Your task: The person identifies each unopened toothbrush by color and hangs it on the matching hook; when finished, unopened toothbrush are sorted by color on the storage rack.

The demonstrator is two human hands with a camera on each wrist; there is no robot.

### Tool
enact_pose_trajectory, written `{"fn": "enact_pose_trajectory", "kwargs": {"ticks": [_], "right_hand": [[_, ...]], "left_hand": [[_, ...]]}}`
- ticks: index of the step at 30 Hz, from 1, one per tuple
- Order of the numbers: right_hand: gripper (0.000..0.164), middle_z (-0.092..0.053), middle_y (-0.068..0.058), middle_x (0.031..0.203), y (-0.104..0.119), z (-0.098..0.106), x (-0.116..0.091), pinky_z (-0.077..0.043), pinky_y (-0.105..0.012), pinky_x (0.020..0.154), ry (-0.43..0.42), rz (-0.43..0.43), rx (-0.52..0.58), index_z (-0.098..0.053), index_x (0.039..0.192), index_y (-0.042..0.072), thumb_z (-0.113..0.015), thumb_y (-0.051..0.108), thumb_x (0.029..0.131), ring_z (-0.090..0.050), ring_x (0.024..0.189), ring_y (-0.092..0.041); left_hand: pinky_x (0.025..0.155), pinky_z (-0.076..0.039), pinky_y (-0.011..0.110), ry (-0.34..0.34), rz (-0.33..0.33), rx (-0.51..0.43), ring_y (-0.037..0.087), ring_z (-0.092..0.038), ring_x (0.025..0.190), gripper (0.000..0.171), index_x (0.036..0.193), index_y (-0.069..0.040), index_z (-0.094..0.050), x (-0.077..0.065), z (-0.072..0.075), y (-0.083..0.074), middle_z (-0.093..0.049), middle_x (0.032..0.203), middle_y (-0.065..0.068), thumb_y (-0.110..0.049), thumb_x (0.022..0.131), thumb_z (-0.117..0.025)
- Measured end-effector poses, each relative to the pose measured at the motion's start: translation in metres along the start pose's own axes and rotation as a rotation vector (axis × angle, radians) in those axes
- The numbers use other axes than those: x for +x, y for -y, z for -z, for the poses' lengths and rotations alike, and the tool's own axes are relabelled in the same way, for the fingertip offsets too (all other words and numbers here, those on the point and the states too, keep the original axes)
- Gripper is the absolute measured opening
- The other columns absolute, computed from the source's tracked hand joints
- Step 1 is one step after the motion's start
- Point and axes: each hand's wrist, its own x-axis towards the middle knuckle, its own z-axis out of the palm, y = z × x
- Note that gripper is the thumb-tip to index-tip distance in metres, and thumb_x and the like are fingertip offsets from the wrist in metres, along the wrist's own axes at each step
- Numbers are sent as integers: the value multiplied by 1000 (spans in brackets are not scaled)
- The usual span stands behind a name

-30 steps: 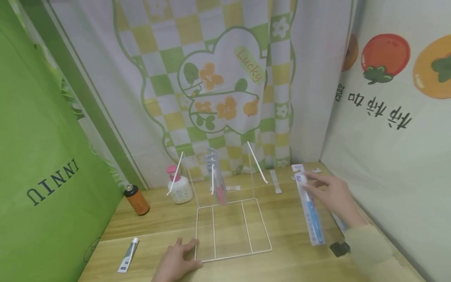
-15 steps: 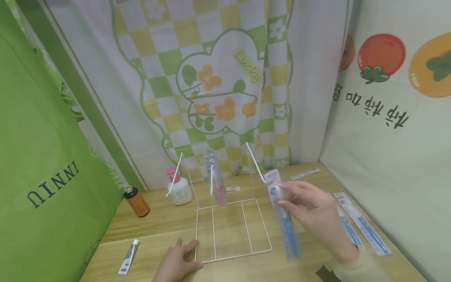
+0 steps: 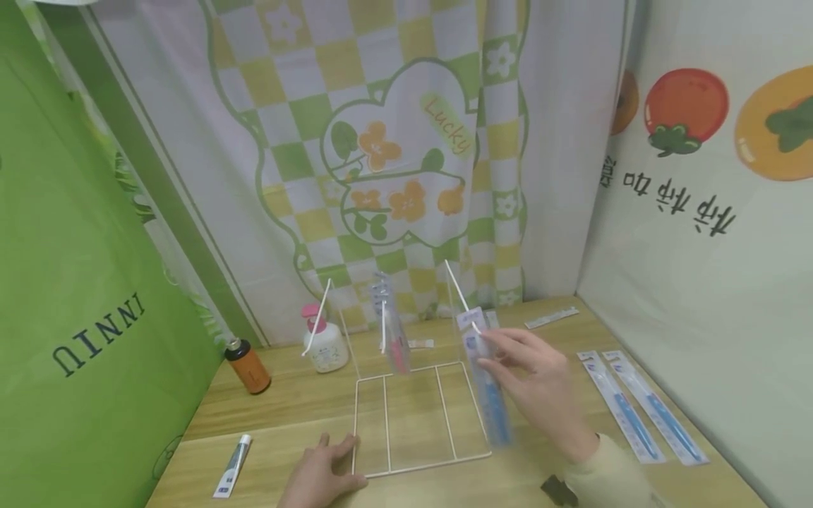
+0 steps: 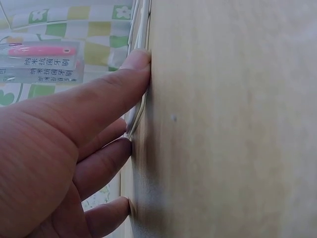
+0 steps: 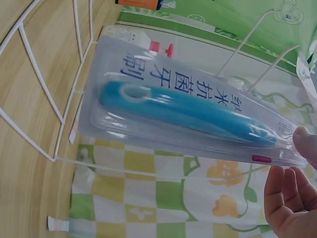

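Observation:
My right hand [image 3: 536, 388] pinches the upper part of a packaged blue toothbrush [image 3: 494, 409]. The pack's top end overlaps the tip of the right hook on a white wire rack [image 3: 438, 466]. In the right wrist view, the toothbrush [image 5: 188, 114] shows through its clear blister pack, and the thumb and fingers sit at one end. My left hand [image 3: 317, 473] holds the rack's front left corner, its thumb [image 4: 114, 91] pressed on the wire and other fingertips close by. Packaged pink toothbrushes [image 3: 396, 346] hang from the rack's middle hook; the left hook bears nothing.
Two more packaged blue toothbrushes [image 3: 625, 413] lie at the right. A pink-topped pump bottle [image 3: 329, 349] stands behind the rack, an orange bottle [image 3: 249, 367] further left. A toothpaste tube [image 3: 232, 467] lies front left. A dark object [image 3: 559, 490] is beside the right sleeve.
My right hand has carried the packaged blue toothbrush leftward from the right side to the rack's right hook. The left hand has stayed on the rack corner.

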Motion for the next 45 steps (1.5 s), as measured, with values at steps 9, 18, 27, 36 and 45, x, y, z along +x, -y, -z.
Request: {"fn": "enact_pose_trajectory", "kwargs": {"ticks": [9, 18, 27, 36, 45], "right_hand": [[47, -77, -14, 116, -20, -20, 8, -64, -21, 71, -37, 6, -58, -78, 123, 2, -91, -7, 79, -76, 82, -23], [43, -76, -17, 118, -53, -46, 25, -66, -27, 70, -63, -46, -100, -77, 124, 3, -91, 2, 84, -78, 88, -28], [39, -75, -20, 117, -77, -65, 41, -68, -40, 74, -86, -135, -70, -76, 125, 0, -88, 4, 88, -78, 89, -35], [39, -75, -21, 116, -95, -81, 53, -68, -45, 75, -100, -173, -52, -76, 127, 0, -87, 7, 90, -77, 88, -36], [40, -75, -21, 116, -107, -92, 57, -68, -43, 73, -117, -142, -65, -76, 128, 1, -88, 8, 90, -78, 88, -35]], "left_hand": [[96, -36, 91, 5, 11, 2, 80, -41, 128, 81, 145, -23, -70, -1, 4, -3, -45, 152, 45, -51, 73, -96], [96, -35, 92, 20, 18, -14, 81, -39, 130, 81, 145, -23, -70, 1, 4, -1, -45, 152, 45, -51, 74, -95], [96, -31, 94, 27, 32, -33, 83, -36, 130, 82, 146, -24, -70, 3, 1, 2, -46, 154, 43, -54, 73, -95], [96, -31, 94, 23, 25, -30, 84, -36, 129, 83, 146, -23, -69, 3, 2, 2, -46, 153, 43, -54, 73, -95], [96, -32, 94, 20, 15, -28, 83, -37, 128, 83, 146, -23, -70, 3, 0, 5, -48, 153, 42, -55, 74, -94]]}}
